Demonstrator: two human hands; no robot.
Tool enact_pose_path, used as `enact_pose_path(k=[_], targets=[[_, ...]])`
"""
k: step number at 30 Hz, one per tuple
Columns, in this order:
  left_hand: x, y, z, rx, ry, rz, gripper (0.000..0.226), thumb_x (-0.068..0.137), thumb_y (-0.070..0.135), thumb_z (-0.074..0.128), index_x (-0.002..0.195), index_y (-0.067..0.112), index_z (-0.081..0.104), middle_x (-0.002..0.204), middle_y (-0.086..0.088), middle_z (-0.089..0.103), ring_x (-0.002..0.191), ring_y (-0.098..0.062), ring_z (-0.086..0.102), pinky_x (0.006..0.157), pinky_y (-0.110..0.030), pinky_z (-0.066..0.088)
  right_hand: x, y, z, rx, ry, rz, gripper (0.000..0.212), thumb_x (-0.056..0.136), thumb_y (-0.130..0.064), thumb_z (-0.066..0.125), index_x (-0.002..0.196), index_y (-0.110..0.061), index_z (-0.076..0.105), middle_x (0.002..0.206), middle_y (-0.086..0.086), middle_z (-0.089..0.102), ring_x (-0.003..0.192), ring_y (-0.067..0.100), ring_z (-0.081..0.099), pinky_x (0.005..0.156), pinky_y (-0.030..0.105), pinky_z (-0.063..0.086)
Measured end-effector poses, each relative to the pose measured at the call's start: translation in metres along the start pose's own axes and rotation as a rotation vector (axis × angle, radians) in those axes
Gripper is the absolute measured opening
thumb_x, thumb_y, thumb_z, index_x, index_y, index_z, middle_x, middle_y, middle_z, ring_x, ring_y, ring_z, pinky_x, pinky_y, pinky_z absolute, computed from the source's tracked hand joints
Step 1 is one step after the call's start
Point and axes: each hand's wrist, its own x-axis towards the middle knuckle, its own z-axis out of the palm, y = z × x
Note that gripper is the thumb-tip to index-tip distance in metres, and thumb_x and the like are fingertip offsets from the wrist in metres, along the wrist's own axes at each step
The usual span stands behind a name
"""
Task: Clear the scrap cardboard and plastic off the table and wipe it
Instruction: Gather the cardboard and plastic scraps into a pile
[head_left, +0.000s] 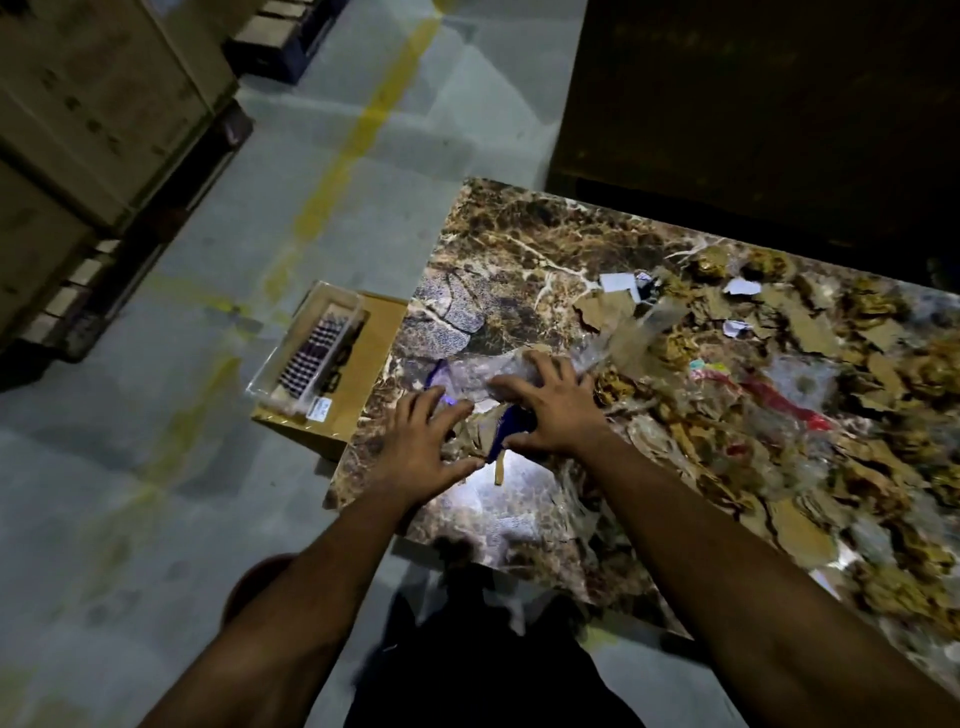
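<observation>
Sitting beside table (519, 228) — box (363, 374), clear case (317, 353) atop

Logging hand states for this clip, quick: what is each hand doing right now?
Left hand: open, fingers spread over the scrap pile, gripping nothing.
Right hand: open, fingers spread, pressing on the clear plastic.

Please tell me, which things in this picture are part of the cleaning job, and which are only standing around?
Part of the job:
- marble table
- cardboard scraps
- clear plastic
- white paper bits
- left hand, right hand

Only standing around:
- clear case on a box on the floor
- stacked cartons
</observation>
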Motion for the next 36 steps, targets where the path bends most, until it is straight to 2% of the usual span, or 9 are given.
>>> enact_pose_path(k=[5, 11, 17, 19, 23, 26, 29, 32, 36], targets=[[0.007, 0.01, 0.013, -0.061, 0.084, 0.034, 0.056, 0.08, 0.047, 0.068, 0.132, 0.027, 0.059, 0.14, -0.007, 0.046, 0.124, -0.03, 0.034, 0.098, -0.046, 0.042, -0.001, -0.011, 0.007, 0.203, 0.173, -0.002, 0.043, 0.088, -0.033, 0.065, 0.13, -0.04, 0.056, 0.149, 0.007, 0.039, 0.131, 0.033, 0.034, 0.097, 0.047, 0.043], [0.02, 0.027, 0.02, -0.292, 0.17, -0.054, 0.042, 0.078, 0.01, 0.072, 0.118, 0.017, 0.063, 0.117, -0.004, 0.056, 0.111, -0.025, 0.043, 0.09, -0.041, 0.044, 0.003, -0.008, 0.009, 0.398, 0.224, -0.046, 0.032, 0.08, -0.013, 0.069, 0.111, -0.021, 0.067, 0.121, 0.006, 0.054, 0.11, 0.031, 0.045, 0.091, 0.046, 0.046], [0.043, 0.065, -0.019, -0.523, 0.268, -0.057, 0.037, 0.08, 0.001, 0.07, 0.114, 0.014, 0.065, 0.112, -0.004, 0.059, 0.106, -0.022, 0.054, 0.081, -0.028, 0.039, -0.019, 0.016, -0.036, 0.55, 0.417, -0.022, 0.03, 0.072, -0.012, 0.078, 0.1, -0.018, 0.071, 0.109, 0.0, 0.061, 0.104, 0.02, 0.057, 0.086, 0.03, 0.047], [0.054, 0.088, -0.037, -0.585, 0.288, -0.012, 0.038, 0.08, 0.0, 0.072, 0.115, 0.014, 0.064, 0.112, -0.004, 0.06, 0.105, -0.019, 0.055, 0.081, -0.028, 0.042, -0.038, 0.032, -0.057, 0.605, 0.489, 0.015, 0.033, 0.072, -0.009, 0.078, 0.103, -0.018, 0.071, 0.109, -0.001, 0.061, 0.103, 0.014, 0.057, 0.085, 0.015, 0.045], [0.081, 0.152, -0.056, -0.696, 0.297, 0.21, 0.043, 0.087, 0.029, 0.072, 0.127, 0.022, 0.057, 0.125, -0.001, 0.061, 0.114, -0.019, 0.056, 0.092, -0.032, 0.048, -0.087, 0.077, -0.097, 0.632, 0.606, 0.115, 0.039, 0.075, -0.004, 0.078, 0.111, -0.015, 0.07, 0.114, -0.004, 0.058, 0.103, 0.005, 0.053, 0.085, 0.001, 0.037], [0.098, 0.206, -0.056, -0.715, 0.267, 0.356, 0.056, 0.089, 0.048, 0.068, 0.138, 0.03, 0.05, 0.13, 0.01, 0.055, 0.117, -0.01, 0.047, 0.098, -0.021, 0.037, -0.121, 0.121, -0.111, 0.58, 0.691, 0.172, 0.04, 0.075, -0.01, 0.079, 0.113, -0.016, 0.069, 0.112, -0.002, 0.06, 0.102, 0.012, 0.057, 0.086, 0.011, 0.043], [0.11, 0.249, -0.037, -0.661, 0.18, 0.456, 0.064, 0.089, 0.057, 0.062, 0.146, 0.035, 0.043, 0.133, 0.001, 0.055, 0.118, -0.016, 0.044, 0.098, -0.011, 0.028, -0.155, 0.162, -0.102, 0.514, 0.718, 0.265, 0.042, 0.075, -0.011, 0.081, 0.115, -0.013, 0.068, 0.115, 0.005, 0.062, 0.108, 0.018, 0.058, 0.086, 0.024, 0.043], [0.12, 0.281, -0.006, -0.556, 0.041, 0.458, 0.072, 0.087, 0.078, 0.043, 0.15, 0.045, 0.035, 0.131, -0.005, 0.049, 0.117, -0.023, 0.04, 0.094, -0.032, 0.037, -0.18, 0.195, -0.074, 0.492, 0.62, 0.384, 0.045, 0.083, -0.031, 0.076, 0.123, -0.013, 0.065, 0.119, 0.006, 0.059, 0.112, 0.02, 0.052, 0.087, 0.027, 0.043], [0.124, 0.306, 0.034, -0.392, -0.07, 0.479, 0.07, 0.088, 0.082, 0.033, 0.149, 0.048, 0.032, 0.133, -0.005, 0.039, 0.124, -0.026, 0.038, 0.101, -0.047, 0.043, -0.196, 0.217, -0.032, 0.565, 0.483, 0.482, 0.066, 0.092, -0.067, 0.039, 0.134, -0.021, 0.06, 0.134, 0.004, 0.053, 0.127, 0.026, 0.041, 0.103, 0.048, 0.042]])
